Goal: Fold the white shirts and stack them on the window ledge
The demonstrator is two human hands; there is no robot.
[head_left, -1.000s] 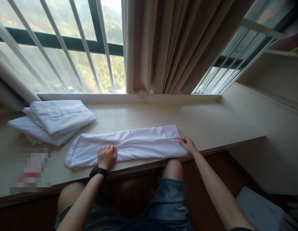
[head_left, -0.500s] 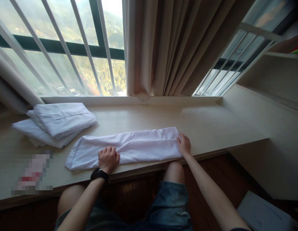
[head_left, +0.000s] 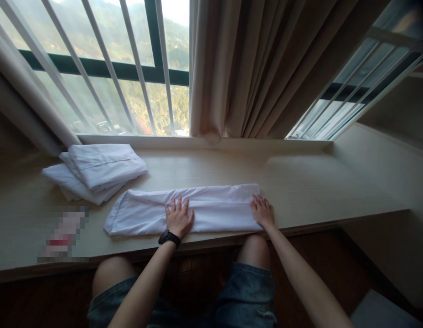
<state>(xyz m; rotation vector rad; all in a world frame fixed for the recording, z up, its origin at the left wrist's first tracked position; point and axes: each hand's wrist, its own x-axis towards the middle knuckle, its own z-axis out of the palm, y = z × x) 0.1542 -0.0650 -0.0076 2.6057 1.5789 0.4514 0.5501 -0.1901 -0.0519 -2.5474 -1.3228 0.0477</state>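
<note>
A long strip of folded white cloth [head_left: 218, 216] lies along the front of the wooden ledge, slightly wrinkled, its left end slanted. My left hand [head_left: 179, 217], with a black watch on its wrist, rests flat on the cloth left of its middle, fingers spread. At the right end of the cloth, my right hand [head_left: 262, 211] lies palm down on the corner with its fingers stretched out. Behind and to the left sits a stack of folded white cloths [head_left: 105, 166].
The wooden ledge [head_left: 300, 182] runs below a barred window [head_left: 105, 68] and a beige curtain [head_left: 232, 68]. A pixelated pinkish item [head_left: 64, 232] lies at the left front. A side panel [head_left: 379, 173] bounds the right. My knees are under the front edge.
My left hand has slid right along the cloth, and its curled fingers have spread flat. My right hand's fingers have straightened onto the cloth's end. The view has shifted a little.
</note>
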